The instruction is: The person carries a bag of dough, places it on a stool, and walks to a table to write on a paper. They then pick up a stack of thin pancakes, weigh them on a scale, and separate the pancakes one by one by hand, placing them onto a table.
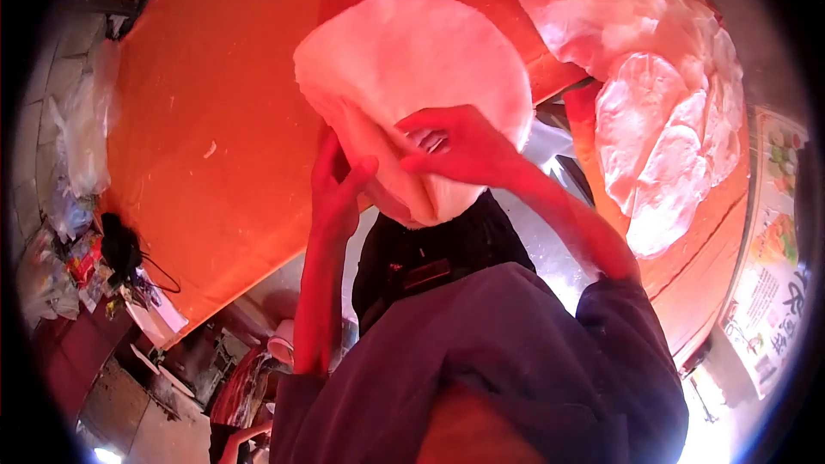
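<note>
A large, round, pale flat sheet [421,51], which looks like thin dough or flatbread, is held up in front of me, its near left part folded into a ridge. My left hand [339,176] holds the left edge, thumb on the near side and the other fingers partly hidden behind the sheet. My right hand [460,146] is on the sheet's near right part, its fingers bent in a pinch beside the fold. Many similar pale sheets [662,137] lie overlapping in a pile at the right.
An orange-red table [206,146] spreads under and left of the sheet. Plastic bags [86,137], a black bundle [120,245] and papers lie along its left edge. A printed poster [769,266] is at the far right. Part of another person [245,391] shows at the lower left.
</note>
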`<state>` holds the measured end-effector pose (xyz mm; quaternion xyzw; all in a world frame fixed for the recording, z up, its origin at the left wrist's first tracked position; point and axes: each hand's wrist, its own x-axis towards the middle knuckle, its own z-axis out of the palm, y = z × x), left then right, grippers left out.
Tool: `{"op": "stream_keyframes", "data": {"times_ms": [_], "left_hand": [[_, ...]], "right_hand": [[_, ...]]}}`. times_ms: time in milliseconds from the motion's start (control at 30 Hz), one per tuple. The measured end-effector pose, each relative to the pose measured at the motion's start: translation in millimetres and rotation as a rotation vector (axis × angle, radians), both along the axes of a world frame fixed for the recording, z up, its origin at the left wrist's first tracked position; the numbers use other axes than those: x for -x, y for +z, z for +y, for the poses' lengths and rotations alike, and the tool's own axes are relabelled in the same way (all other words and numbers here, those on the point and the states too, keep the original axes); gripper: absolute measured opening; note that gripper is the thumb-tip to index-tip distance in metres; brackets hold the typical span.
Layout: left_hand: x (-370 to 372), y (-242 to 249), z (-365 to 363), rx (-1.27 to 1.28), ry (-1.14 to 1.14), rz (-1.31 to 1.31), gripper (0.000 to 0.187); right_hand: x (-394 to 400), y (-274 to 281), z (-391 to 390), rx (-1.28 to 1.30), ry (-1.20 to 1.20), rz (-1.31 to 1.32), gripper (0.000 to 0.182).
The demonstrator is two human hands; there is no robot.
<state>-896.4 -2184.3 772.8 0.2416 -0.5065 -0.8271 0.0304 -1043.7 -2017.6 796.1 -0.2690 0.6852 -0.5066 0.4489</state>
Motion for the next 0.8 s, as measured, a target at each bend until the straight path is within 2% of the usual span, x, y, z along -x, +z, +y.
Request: {"op": "stream_keyframes", "data": {"times_ms": [33, 133, 167, 267, 367, 467, 567, 667, 800], "left_hand": [[-2, 1, -1, -0.032, 0.004, -0.009, 0.076], [-5, 3, 0, -0.056, 0.027, -0.015, 0.078], [-6, 3, 0, -0.051, 0.035, -0.013, 0.079], [-8, 0, -4, -0.188, 0.075, -0.027, 0.079], [-15, -8, -3, -0.144, 0.109, -0.055, 0.074], [-17, -6, -1, -0.129, 0.150, -0.102, 0.067], [-17, -9, 2, -0.053, 0.218, -0.183, 0.057], [-16, -6, 0, -0.126, 0.231, -0.163, 0.048], [-22, -9, -5, -0.121, 0.158, -0.102, 0.051]], "right_hand": [[4, -2, 3, 0.013, -0.011, -0.091, 0.038], [2, -14, 2, 0.045, -0.122, -0.173, 0.032], [-3, -16, -2, 0.098, -0.128, -0.129, 0.030], [-13, -18, -15, 0.082, -0.043, -0.332, 0.026], [-15, -25, -15, -0.014, -0.072, -0.202, 0.023], [-21, -19, -16, 0.027, -0.084, -0.220, 0.020], [-13, -30, -9, -0.093, -0.176, -0.168, 0.020], [-20, -39, -9, -0.019, -0.303, 0.064, 0.023], [-40, -28, -30, 0.068, -0.198, -0.123, 0.023]]}}
